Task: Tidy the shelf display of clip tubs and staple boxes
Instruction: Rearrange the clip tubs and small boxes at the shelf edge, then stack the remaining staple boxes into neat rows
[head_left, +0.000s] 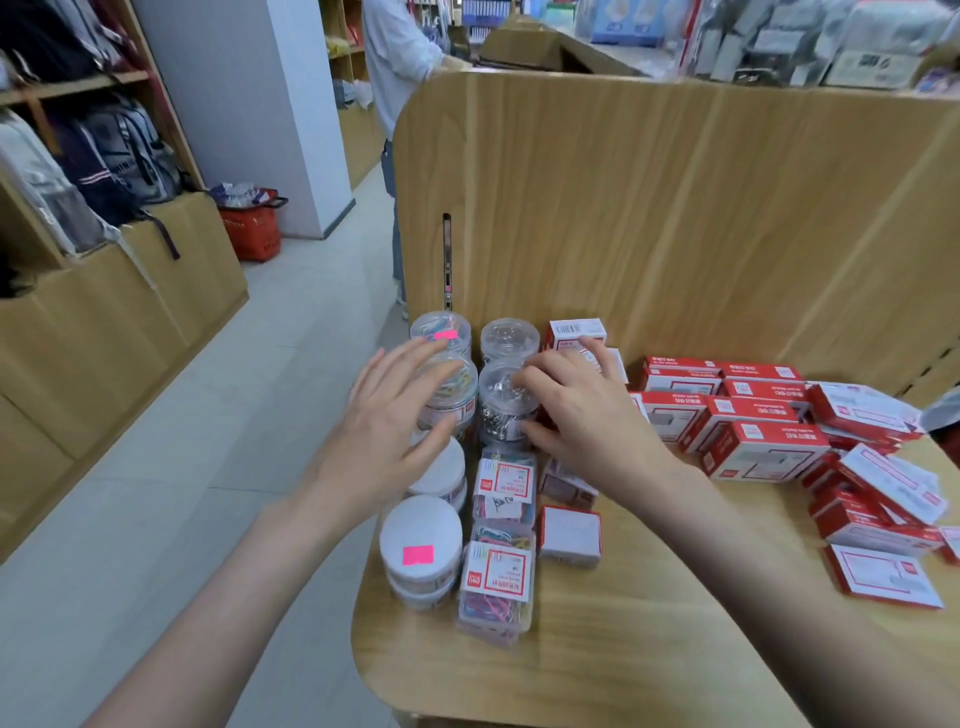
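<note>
We reach both hands into the near-left corner of a pale wooden shelf (649, 623), where clear round tubs stand in two rows against the upright back panel (675, 208). Our left hand (384, 415) is spread with fingers straight, thumb and fingertips at the sides of a tub of coloured clips (452, 389). Behind it stands a second coloured-clip tub (441, 330) with a pink sticker on its lid. Our right hand (576, 410) curls round a tub of silver clips (501, 405), fingertips on the lid and thumb against the side; another clear tub (509, 338) stands just behind it.

Nearer us, two white-lidded tubs (421, 545) sit along the shelf's left edge, the front one carrying a blank pink sticker. Beside them lie two clear flat boxes of coloured clips (498, 577) with red-bordered white labels; the print is too small to read, though one label bears a handwritten mark we cannot make out.

Small white-and-red staple boxes (571, 535) lie just right of these, one standing upright (574, 332) beyond our right fingers with a barcode on top. Further right, red staple boxes (753, 415) are stacked neatly, then tumble into a loose heap (883, 499) at the edge. Their lettering appears upside down to us and is illegible.

A person in a light shirt (400, 62) stands in the aisle beyond, near a red shopping basket (252, 226).
</note>
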